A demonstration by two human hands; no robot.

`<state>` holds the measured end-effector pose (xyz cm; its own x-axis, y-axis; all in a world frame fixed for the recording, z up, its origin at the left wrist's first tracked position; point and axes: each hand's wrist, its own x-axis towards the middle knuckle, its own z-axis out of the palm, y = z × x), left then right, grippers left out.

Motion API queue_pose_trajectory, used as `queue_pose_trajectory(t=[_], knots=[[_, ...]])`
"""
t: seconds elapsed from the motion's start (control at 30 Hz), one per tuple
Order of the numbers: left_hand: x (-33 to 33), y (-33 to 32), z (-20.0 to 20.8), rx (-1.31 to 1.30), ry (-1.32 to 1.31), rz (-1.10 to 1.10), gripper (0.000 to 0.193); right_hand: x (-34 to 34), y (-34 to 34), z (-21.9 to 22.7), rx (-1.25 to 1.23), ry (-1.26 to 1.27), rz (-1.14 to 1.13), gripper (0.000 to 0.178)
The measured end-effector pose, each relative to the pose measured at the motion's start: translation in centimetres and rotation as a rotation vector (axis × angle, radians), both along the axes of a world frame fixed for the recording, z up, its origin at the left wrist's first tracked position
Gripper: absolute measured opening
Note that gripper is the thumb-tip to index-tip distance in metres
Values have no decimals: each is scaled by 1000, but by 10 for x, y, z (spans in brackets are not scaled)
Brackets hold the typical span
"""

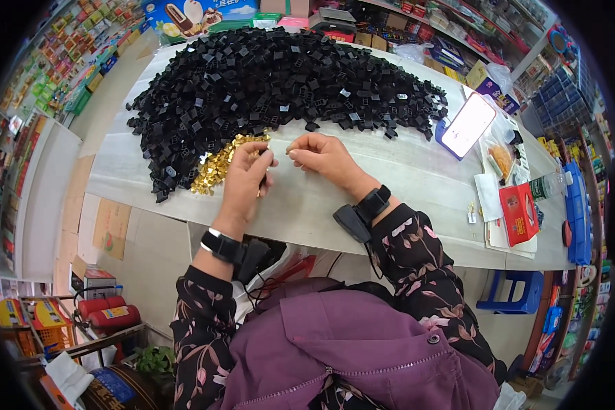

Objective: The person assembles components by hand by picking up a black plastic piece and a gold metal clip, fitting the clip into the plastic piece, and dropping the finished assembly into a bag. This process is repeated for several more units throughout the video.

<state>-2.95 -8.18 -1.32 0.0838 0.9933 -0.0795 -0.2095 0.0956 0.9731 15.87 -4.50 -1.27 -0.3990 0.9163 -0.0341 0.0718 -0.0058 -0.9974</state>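
My left hand (247, 171) is closed, its fingers curled beside a pile of small gold metal pieces (215, 167). Something small and dark shows between those fingers, too hidden to name. A little to the right, my right hand (324, 157) is pinched, thumb against forefinger. Whatever sits in that pinch is too small to make out. The hands are apart, facing each other over the pale table (301, 205). Beyond them spreads a large heap of small black plastic pieces (280, 75), which curves round the gold pile.
On the right lie a phone with a lit screen (468, 126), a red package (519, 213) and a clear bottle (550, 186). Boxes (331, 20) line the far edge. A blue stool (512, 290) stands below right, red cylinders (113, 314) below left. Stocked shelves surround the table.
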Motion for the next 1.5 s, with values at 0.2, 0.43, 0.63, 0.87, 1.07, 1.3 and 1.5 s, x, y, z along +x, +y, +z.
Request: queue_pose_trajectory(t=[0.2,0.43,0.63,0.87,1.07,1.3,1.5], knots=[[-6,-25,-10,76,-8,20,27,-15,-15,7,-53,106,58,17],[-2,-31,-13,72,81,16,24,-16,-18,5,-108,129,105,20],[-8,-36,-15,248,271,97,23,-18,-21,12,-210,132,106,19],[-3,-40,-21,286,182,112,22,-18,-20,9,-266,110,162,20],[-4,-41,-23,349,402,82,22,-19,-22,8,-225,61,159,23],[0,-45,-18,426,476,94,21,-17,-19,7,-194,-50,231,22],[-4,-43,-26,522,361,149,21,-23,-11,18,-268,-106,299,23]])
